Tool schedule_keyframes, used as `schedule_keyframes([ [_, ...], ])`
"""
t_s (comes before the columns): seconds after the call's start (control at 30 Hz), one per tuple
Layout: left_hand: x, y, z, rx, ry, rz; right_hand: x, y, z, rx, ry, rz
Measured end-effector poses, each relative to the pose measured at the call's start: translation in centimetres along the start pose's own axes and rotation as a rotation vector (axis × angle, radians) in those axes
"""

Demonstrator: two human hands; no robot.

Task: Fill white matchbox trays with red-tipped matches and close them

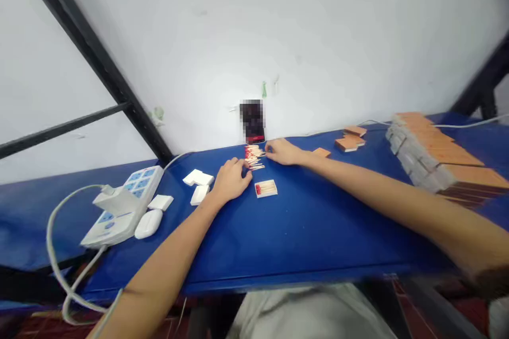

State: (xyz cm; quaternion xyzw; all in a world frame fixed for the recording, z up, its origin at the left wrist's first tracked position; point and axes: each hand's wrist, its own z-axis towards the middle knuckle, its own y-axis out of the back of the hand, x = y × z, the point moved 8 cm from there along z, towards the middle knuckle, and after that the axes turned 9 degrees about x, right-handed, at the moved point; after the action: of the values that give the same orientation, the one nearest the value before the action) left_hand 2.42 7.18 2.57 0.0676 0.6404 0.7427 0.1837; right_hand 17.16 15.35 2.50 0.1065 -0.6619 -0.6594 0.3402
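Observation:
On the blue table (302, 233) a loose pile of red-tipped matches (253, 158) lies near the wall. My left hand (231, 179) rests just left of the pile, fingers curled toward it. My right hand (283, 151) reaches in from the right, fingertips touching the matches. Whether either hand pinches any matches I cannot make out. An open tray filled with matches (266, 188) lies just in front of the pile, between my hands.
Empty white trays (198, 177) lie left of my left hand. A white power strip (125, 202) with a cable sits further left. Orange matchbox sleeves (350, 140) and a long stack of boxes (433, 156) occupy the right. A dark object (253, 123) leans against the wall.

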Motion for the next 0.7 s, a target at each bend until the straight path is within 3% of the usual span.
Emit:
schedule_keyframes([
  [0.7,0.15,-0.18,-0.04,0.003,0.000,-0.019,0.54,-0.40,0.48,0.107,-0.047,0.025],
])
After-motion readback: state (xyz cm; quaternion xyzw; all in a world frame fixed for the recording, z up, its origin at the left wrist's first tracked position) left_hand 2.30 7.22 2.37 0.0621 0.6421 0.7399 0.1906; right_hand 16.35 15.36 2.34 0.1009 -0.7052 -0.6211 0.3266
